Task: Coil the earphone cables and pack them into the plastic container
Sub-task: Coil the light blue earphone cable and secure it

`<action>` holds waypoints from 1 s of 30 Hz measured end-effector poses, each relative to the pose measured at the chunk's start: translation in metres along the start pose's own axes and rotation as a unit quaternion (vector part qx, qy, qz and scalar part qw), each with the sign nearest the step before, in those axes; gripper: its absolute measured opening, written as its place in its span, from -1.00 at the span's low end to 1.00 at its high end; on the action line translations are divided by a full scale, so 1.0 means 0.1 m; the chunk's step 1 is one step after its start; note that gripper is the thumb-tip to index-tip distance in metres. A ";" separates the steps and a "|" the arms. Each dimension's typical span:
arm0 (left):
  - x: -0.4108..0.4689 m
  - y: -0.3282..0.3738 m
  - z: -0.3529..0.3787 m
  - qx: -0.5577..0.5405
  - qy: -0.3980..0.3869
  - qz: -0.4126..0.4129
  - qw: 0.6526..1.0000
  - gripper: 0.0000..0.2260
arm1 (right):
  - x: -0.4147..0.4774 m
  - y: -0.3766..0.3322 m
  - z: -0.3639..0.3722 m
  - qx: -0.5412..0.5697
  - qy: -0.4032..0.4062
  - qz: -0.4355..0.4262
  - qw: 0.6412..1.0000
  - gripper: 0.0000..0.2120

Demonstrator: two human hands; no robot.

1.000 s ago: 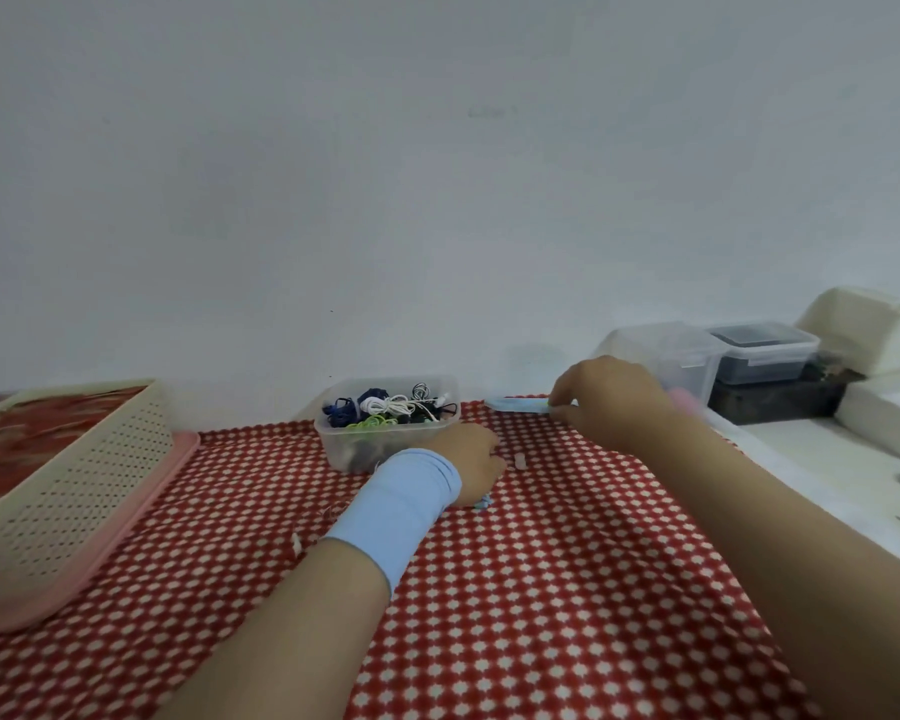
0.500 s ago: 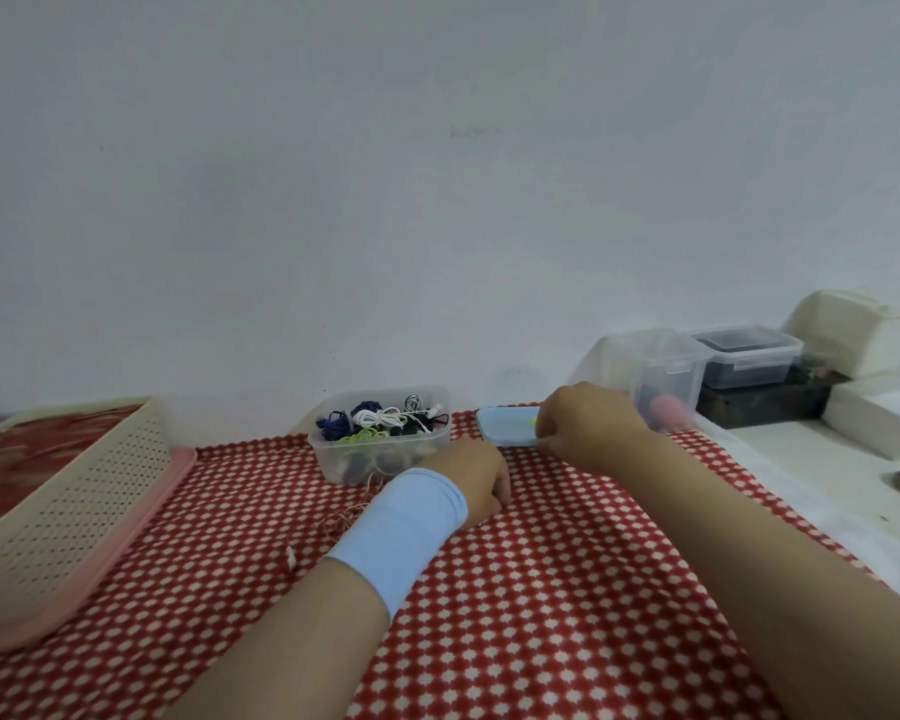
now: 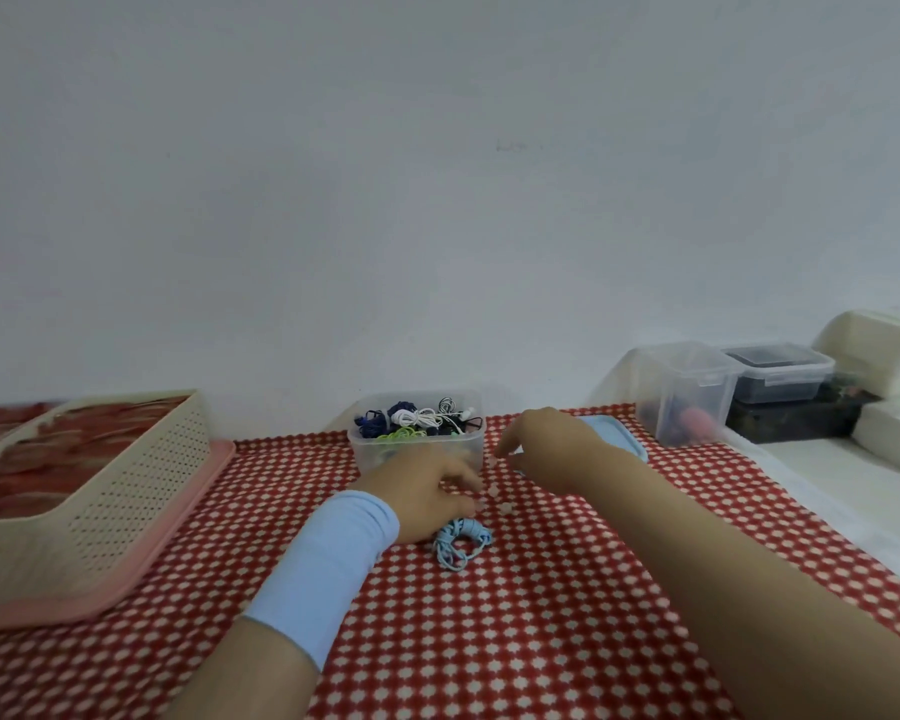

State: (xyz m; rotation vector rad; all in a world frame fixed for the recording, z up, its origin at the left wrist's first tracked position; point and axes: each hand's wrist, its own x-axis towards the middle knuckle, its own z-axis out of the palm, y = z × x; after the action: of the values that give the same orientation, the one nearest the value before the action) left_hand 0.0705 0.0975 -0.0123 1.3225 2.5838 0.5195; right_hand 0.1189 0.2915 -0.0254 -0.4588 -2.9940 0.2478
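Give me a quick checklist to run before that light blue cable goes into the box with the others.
1. Light blue cable coiled: ok, it lies bundled on the cloth.
2. Container open: ok, no lid on it.
3. Lid out of the way: ok, it lies to the container's right.
4. Room left inside: cannot tell, the cables already reach the rim.
5. Left hand holding the cable: not ok, the cable lies loose beside it.
6. Right hand free: cannot tell, its fingertips are blurred.
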 end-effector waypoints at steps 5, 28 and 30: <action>-0.08 -0.17 0.03 -0.048 -0.012 0.009 0.999 -0.82 | 0.09 -0.12 0.14 -0.009 -0.010 -0.004 1.000 -0.80; -0.38 -0.25 0.08 -0.067 0.032 -0.016 0.997 -0.80 | -0.36 -0.16 0.20 0.106 0.034 0.072 0.991 -0.86; -0.45 -0.23 0.07 -0.069 0.032 0.000 0.997 -0.86 | -0.37 -0.20 0.20 0.096 0.040 0.055 0.993 -0.84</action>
State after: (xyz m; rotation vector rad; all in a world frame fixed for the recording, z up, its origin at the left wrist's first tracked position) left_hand 0.0812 0.0501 -0.0271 1.2792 2.5451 0.7381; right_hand 0.1459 0.2579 -0.0447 -0.5971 -2.8342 0.5085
